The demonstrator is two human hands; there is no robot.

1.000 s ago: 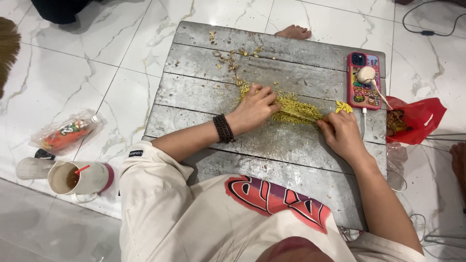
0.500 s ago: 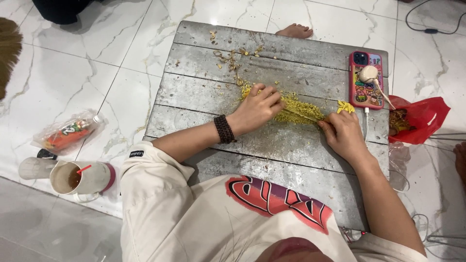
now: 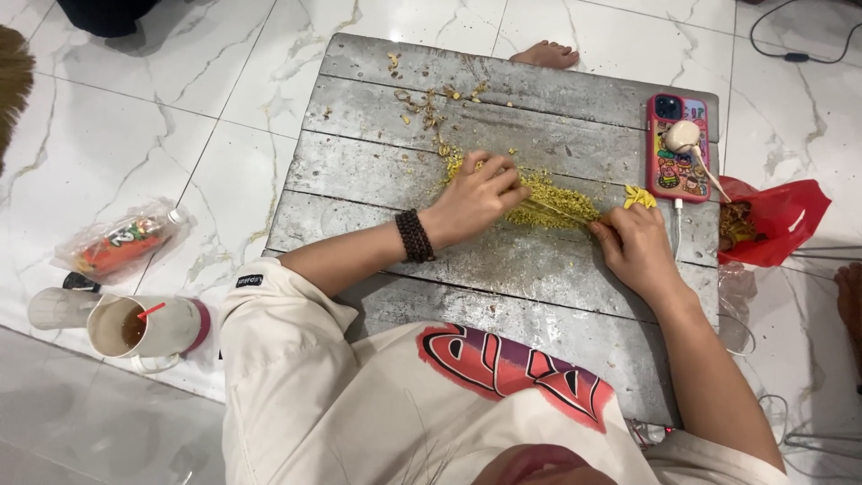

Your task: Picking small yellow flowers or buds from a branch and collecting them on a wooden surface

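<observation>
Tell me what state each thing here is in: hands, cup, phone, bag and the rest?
left hand: pressed on the yellow bundle, fingers curled
right hand: pinching the bundle's end
yellow bundle: lying flat on the board
wooden board: on the floor, strewn with scraps
phone: face down, cable plugged in
red bag: open
cup: uncovered, part full, straw in

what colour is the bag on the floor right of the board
Red: the crumpled plastic bag beside the grey wooden board, shown best in the head view.

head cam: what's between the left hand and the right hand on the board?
In the head view, a strip of small yellow flowers on thin stems spans the grey wooden board from the left hand to the right hand.
</observation>
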